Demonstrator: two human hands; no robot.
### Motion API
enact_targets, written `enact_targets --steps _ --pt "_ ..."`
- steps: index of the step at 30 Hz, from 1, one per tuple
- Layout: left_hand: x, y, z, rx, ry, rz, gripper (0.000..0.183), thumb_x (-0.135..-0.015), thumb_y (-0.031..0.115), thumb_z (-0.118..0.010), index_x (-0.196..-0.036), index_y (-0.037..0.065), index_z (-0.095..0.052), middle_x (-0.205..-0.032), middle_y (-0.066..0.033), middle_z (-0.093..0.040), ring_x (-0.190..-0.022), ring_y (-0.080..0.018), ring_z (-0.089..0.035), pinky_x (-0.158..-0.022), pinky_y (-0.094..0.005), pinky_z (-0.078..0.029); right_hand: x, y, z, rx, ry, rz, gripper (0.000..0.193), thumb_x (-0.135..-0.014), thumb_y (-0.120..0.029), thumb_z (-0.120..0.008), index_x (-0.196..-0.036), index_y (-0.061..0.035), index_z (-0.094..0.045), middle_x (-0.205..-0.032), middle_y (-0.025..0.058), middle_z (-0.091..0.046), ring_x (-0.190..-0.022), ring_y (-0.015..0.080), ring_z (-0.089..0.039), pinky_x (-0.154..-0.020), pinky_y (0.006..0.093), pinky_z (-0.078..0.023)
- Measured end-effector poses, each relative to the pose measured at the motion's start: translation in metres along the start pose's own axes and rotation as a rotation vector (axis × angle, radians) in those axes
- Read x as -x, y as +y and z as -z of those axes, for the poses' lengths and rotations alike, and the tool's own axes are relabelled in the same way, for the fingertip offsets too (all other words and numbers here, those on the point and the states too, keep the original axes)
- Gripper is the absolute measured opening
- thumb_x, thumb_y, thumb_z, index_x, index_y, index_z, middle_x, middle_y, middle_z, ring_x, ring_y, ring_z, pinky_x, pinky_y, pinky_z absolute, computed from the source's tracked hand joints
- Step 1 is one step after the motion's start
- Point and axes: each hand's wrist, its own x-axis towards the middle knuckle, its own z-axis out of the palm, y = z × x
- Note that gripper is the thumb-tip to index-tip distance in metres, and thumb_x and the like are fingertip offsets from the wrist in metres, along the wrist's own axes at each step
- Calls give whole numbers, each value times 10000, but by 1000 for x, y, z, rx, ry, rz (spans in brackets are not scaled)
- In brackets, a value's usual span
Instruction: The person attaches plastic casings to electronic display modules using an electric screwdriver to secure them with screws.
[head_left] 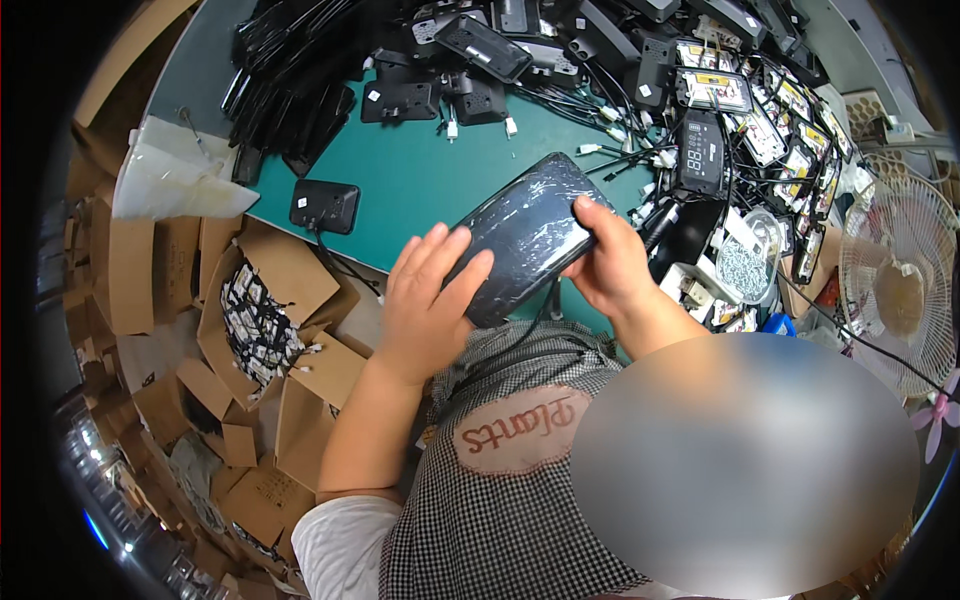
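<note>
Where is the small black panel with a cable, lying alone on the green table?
In the head view, the small black panel lies at the green table's left edge, above the cardboard boxes, left of both hands.

The black panel (525, 235) looks like glossy plastic under wrinkled, scuffed clear film. The green table (420, 175) is smooth and matt. Off its left edge, brown cardboard boxes (270, 300) look dull and rough.
</note>
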Motion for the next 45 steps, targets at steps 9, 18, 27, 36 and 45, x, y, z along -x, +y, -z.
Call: enact_targets --steps 9,18,27,36,45 --pt "16 -13 -9 839 242 657 259 -884 -15 -511 -1139 -30 -549 -1013 -86 -659 -931 -152 -613 -842 -277 -476 -6 7 -1 484 190 547 351 -930 -164 -581 -1221 14 -498 -1066 84 -599 -967 157 -590 -895 286 -498" --pt "33 -10 -55 755 347 810 172 -945 124 -538 -1022 -26 -570 -914 -35 -621 -728 -102 -542 -637 -275 -466 -6 18 1 428 69 378 229 -952 -106 -531 -1124 37 -575 -992 69 -613 -833 135 -611 -739 259 -548" --pt "21 -39 -1 1550 -489 786 712 -745 -27 -584 -1408 -13 -325 -1349 -121 -455 -1260 -184 -427 -1062 -337 -330 -21 -8 31 458 -66 152 223 -929 -78 -559 -1120 35 -580 -1010 97 -639 -859 167 -635 -757 275 -539" --pt "-11 -15 -48 617 -235 473 1120 -561 267 -848 -1462 77 -210 -1295 -191 -461 -1157 -335 -489 -970 -435 -408 -31 41 31 137 -364 -116 793 -924 -545 -465 -1510 -194 -62 -1468 140 -300 -1229 212 -470 -1018 358 -388" --pt "10 -72 -144 -12 -155 575 1093 -524 407 -858 -1434 152 -308 -1165 -186 -480 -1084 -360 -481 -928 -463 -406 -76 55 111 1103 33 -97 331 -920 -311 -550 -1101 -45 -625 -760 87 -607 -700 226 -580 -680 350 -487"
